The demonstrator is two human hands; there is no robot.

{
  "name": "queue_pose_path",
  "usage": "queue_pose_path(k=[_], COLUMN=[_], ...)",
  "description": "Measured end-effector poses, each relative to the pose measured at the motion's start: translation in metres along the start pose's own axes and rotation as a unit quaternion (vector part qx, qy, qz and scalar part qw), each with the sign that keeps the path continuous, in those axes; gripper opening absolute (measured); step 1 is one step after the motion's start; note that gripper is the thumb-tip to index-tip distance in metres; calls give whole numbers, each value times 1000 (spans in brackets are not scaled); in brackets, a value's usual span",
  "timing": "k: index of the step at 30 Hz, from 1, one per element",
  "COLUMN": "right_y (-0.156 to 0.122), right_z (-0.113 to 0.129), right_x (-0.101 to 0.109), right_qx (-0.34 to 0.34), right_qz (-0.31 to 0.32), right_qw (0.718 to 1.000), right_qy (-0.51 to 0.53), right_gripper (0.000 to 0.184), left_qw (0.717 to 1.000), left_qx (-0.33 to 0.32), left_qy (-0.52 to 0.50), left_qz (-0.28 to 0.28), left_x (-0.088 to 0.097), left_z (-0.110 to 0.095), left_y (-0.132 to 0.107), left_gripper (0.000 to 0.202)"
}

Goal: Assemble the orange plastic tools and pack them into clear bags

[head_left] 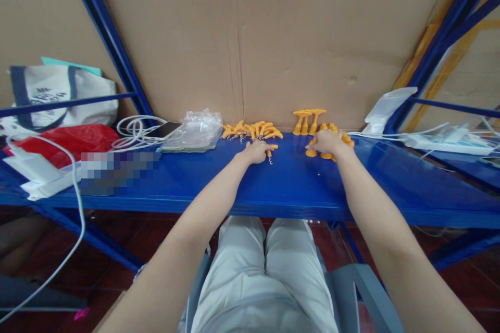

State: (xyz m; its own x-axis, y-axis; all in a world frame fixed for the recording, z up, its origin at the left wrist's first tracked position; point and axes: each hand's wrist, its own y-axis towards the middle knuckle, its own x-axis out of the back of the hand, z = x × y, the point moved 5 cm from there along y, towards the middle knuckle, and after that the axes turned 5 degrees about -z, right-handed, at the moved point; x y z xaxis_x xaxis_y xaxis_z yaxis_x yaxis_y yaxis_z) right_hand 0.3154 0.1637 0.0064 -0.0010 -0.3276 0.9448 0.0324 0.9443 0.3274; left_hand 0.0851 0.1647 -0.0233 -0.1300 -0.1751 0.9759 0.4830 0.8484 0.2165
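Note:
My left hand is closed on a corkscrew with an orange handle, its metal spiral pointing down over the blue table. Just behind that hand lies a pile of similar orange-handled corkscrews. My right hand is closed around an orange bell-shaped piece, whose flared end shows below the fingers. More orange bell-shaped pieces stand behind and beside this hand, partly covered by it. To its left at the back, several T-shaped orange corkscrews stand upright on flared bases.
A blue metal table backs onto a cardboard panel. Clear plastic bags, a coiled white cable, a red bag and a canvas bag lie left. A white power strip is far right.

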Motion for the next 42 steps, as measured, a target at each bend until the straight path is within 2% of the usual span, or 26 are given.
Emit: queue_pose_path(k=[3,8,14,19,26,30,34,37,39,42], right_y=[-4,-14,-21,-22,-17,-14,-12,-11,-10,-9], right_z=[16,37,40,43,50,60,64,64,63,63], right_x=[1,1,9,3,-4,-8,-7,-7,-8,-11], right_qx=[41,45,52,72,126,183,214,226,224,216], right_qz=[5,67,24,49,39,28,-13,-32,-38,-35], right_qw=[999,997,998,996,990,974,963,958,958,959], right_qy=[22,17,35,38,52,131,164,171,174,179], right_gripper=[39,32,34,26,33,34,34,35,36,38], left_qw=[1000,1000,997,998,997,991,967,949,947,964], left_qx=[15,-3,9,34,49,47,67,84,91,75], left_qy=[17,-20,-54,-44,-53,-123,-246,-301,-306,-248], left_qz=[2,2,-47,-25,-28,-27,21,48,31,-59], left_x=[6,4,2,4,5,4,3,2,3,9], left_z=[1,4,13,14,12,15,23,26,26,20], left_y=[-1,3,6,4,3,4,4,2,1,0], left_gripper=[43,34,26,27,27,28,33,28,25,27])
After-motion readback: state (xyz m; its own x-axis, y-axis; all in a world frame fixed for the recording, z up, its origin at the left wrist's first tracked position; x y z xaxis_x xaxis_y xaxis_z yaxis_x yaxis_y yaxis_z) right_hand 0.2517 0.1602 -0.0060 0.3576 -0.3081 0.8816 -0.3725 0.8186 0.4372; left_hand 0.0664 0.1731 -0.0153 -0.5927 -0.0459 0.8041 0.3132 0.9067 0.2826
